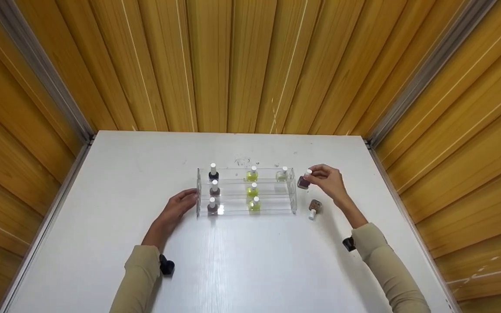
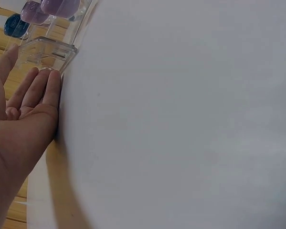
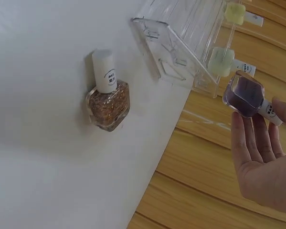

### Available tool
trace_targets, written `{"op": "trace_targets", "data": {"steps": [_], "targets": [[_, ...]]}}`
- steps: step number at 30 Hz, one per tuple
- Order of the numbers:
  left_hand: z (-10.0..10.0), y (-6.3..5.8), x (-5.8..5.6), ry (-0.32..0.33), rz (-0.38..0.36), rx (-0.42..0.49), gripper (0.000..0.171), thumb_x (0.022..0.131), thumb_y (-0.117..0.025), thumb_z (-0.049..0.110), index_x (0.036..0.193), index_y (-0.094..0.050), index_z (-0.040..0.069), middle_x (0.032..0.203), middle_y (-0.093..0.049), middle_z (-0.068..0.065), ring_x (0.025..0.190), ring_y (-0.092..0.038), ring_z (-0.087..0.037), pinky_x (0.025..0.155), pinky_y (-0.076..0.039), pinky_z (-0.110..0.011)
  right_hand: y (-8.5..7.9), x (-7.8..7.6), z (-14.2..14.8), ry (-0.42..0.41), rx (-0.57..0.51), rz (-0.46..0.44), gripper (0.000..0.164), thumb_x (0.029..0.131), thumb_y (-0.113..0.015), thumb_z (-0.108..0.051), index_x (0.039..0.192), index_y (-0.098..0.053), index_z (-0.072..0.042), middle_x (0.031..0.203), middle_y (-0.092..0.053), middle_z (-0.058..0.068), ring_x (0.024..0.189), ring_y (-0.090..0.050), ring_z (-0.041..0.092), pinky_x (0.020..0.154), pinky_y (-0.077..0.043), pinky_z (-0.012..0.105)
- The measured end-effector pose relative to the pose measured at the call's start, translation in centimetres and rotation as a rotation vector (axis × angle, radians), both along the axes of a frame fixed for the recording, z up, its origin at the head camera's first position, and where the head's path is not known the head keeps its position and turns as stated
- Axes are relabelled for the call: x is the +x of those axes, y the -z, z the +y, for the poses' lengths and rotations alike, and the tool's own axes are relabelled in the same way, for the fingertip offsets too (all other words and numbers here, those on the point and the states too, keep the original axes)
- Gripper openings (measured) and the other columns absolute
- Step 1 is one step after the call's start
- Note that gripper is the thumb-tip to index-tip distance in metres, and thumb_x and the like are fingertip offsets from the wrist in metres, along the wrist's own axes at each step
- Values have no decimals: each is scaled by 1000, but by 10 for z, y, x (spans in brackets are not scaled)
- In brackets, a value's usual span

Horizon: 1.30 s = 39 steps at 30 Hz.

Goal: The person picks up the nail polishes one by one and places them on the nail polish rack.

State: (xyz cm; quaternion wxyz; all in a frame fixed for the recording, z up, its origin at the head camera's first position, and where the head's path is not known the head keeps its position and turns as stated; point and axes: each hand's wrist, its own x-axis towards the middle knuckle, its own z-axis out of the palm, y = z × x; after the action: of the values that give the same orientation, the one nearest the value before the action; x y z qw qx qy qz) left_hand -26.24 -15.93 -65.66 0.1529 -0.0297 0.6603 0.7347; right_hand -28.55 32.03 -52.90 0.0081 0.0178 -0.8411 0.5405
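A clear acrylic tiered rack (image 1: 272, 213) stands on the white table, holding several nail polish bottles with white caps. Dark and mauve bottles (image 1: 214, 190) line its left side. Yellow bottles (image 1: 252, 190) stand right of centre, and a pale one (image 1: 282, 175) is at the top right. My left hand (image 1: 182, 203) touches the rack's left end with fairly straight fingers. Just off the right end, my right hand (image 1: 329, 181) pinches a dark purple nail polish bottle (image 3: 244, 94) by its white cap. Below that hand, a glittery copper nail polish bottle (image 3: 108, 105) lies on its side.
The white table (image 1: 250, 261) extends in front of the rack and to both sides. Wood-patterned walls (image 1: 215, 65) rise behind it and at left and right, with metal posts (image 1: 433, 65) at the corners.
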Motion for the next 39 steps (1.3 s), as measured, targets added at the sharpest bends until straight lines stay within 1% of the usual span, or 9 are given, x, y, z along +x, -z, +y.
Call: {"op": "trace_targets", "data": {"steps": [4,12,18,22,28,30,33,34,39], "targets": [[0,0,1,1,14,0,53,103,-63,26,148,-50,3,156,-49,-18,145,-45,-27,121,-37,-37,0,1,-13,-34,35,2,39,91,-79,-15,121,-67,6,108,-75,19,83,-68,-1,76,-56,14],[-1,2,0,6,21,9,50,103,-63,24,147,-51,3,153,-52,-18,142,-47,-27,124,-32,-41,9,0,-30,-70,71,17,33,89,-81,-16,114,-70,1,105,-77,15,87,-69,2,76,-56,14],[0,1,-1,-1,19,3,52,102,-65,26,147,-52,4,154,-51,-18,145,-44,-29,125,-31,-42,21,-4,-38,-100,66,17,31,88,-81,-12,112,-70,4,107,-76,20,91,-71,6,79,-56,14],[0,1,1,4,17,-13,53,102,-64,29,148,-51,5,154,-52,-18,145,-45,-31,125,-31,-44,24,-4,-42,-119,40,-4,31,88,-80,-6,113,-68,9,109,-74,27,96,-73,16,78,-56,13],[1,0,2,9,31,-2,52,103,-63,27,148,-51,5,151,-54,-19,145,-45,-32,125,-30,-43,2,9,-54,-172,31,21,31,89,-76,1,113,-65,16,110,-71,35,107,-70,43,78,-57,15],[1,0,2,8,36,3,51,103,-63,26,148,-51,4,151,-54,-19,145,-45,-32,125,-29,-44,-5,14,-57,-189,48,38,30,90,-75,1,113,-65,17,109,-71,35,108,-69,46,79,-57,16],[2,0,2,-1,40,-1,51,102,-64,25,147,-52,4,151,-54,-19,144,-46,-31,125,-30,-44,-5,15,-58,-203,57,43,29,90,-74,2,112,-64,18,109,-71,36,108,-69,48,79,-57,15],[2,0,2,-5,40,2,50,102,-64,25,146,-53,4,151,-55,-19,144,-46,-31,125,-31,-43,-3,15,-58,-207,60,47,28,90,-75,2,111,-64,18,108,-71,36,108,-69,49,79,-57,15],[1,2,2,-13,35,17,49,102,-65,22,145,-54,3,150,-55,-19,143,-48,-31,123,-33,-41,29,1,-49,-184,80,53,27,88,-80,-5,107,-69,9,105,-75,28,104,-72,41,78,-57,14]]}}
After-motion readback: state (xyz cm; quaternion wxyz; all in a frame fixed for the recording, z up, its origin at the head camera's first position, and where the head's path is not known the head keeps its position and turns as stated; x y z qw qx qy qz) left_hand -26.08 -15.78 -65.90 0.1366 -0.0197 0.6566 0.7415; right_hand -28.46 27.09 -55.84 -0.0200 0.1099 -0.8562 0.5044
